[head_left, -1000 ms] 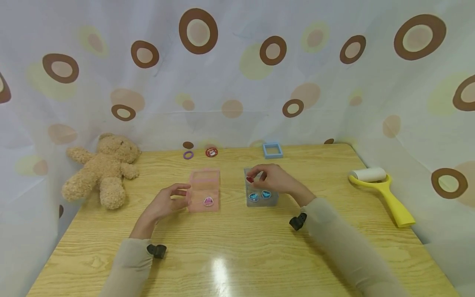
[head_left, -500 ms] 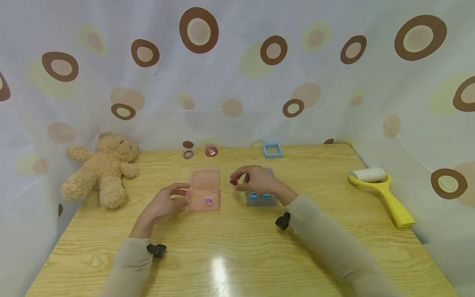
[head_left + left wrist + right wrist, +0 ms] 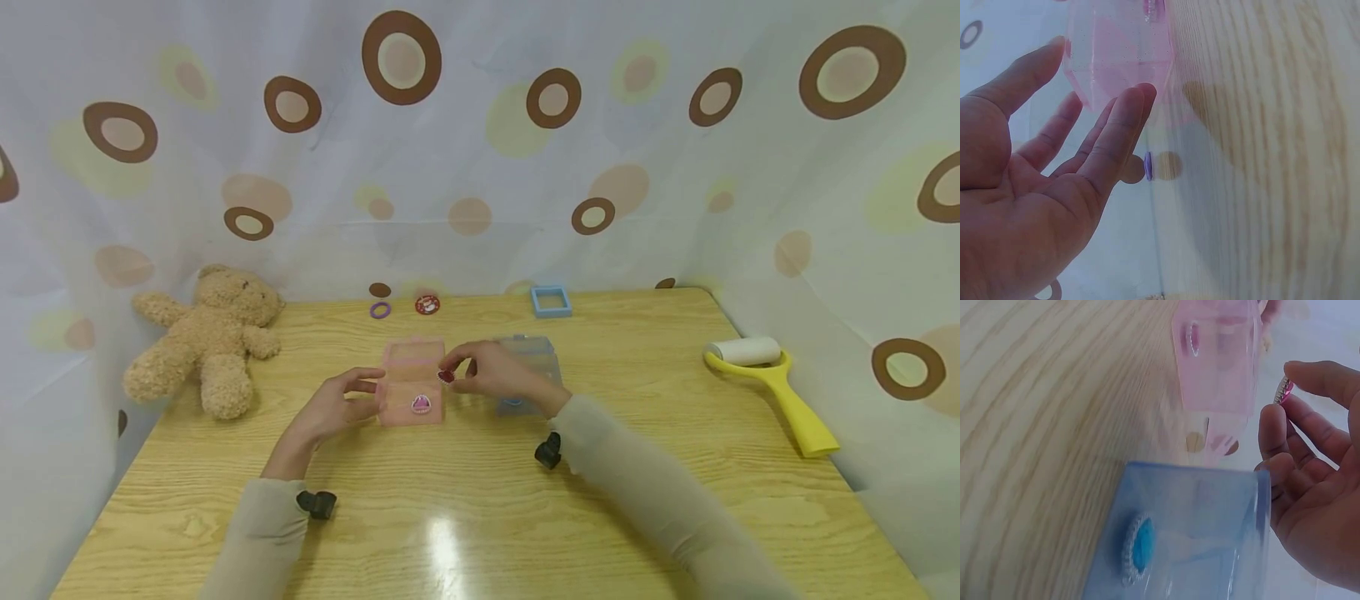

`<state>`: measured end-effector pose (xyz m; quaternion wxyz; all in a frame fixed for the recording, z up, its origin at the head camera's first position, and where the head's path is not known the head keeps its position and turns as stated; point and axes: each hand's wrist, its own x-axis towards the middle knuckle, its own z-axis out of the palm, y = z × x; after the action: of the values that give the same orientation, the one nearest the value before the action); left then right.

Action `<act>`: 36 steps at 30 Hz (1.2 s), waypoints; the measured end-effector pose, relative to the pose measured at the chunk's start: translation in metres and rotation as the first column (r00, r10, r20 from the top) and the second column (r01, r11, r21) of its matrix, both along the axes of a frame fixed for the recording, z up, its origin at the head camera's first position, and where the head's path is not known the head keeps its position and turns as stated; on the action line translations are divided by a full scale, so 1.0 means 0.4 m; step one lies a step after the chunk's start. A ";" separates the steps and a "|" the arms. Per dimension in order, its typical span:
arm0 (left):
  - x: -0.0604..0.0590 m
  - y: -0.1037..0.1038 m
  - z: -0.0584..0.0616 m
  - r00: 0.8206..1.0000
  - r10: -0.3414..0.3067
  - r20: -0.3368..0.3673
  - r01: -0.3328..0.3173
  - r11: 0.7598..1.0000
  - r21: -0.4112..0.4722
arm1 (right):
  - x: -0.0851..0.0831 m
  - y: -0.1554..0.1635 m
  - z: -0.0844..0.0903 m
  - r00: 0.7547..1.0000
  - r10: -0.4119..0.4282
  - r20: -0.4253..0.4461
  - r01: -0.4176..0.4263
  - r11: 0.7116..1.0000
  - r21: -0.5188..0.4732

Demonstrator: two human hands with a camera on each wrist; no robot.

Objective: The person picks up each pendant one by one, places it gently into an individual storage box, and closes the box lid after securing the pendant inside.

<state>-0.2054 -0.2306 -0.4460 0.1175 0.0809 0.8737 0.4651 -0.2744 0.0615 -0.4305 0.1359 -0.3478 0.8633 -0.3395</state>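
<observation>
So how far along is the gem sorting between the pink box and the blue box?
Done: one pink gem lies in the pink box. In hand: the right hand pinches a red gem just above that box's right edge, while the left hand steadies the box's left side with straight fingers. Left: this gem is not yet set down. A blue gem sits in the blue box.

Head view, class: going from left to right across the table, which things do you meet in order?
Teddy bear → purple ring → pink box → clear blue box → yellow lint roller.
</observation>
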 end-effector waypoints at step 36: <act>0.002 -0.001 -0.003 1.000 0.014 0.014 -0.014 1.000 0.023 | -0.005 -0.137 -0.044 1.000 -0.027 0.000 0.027 0.994 0.103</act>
<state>-0.2047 -0.2312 -0.4470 0.1192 0.0730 0.8680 0.4765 -0.2765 0.0066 -0.4479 0.1494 -0.3285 0.8842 -0.2966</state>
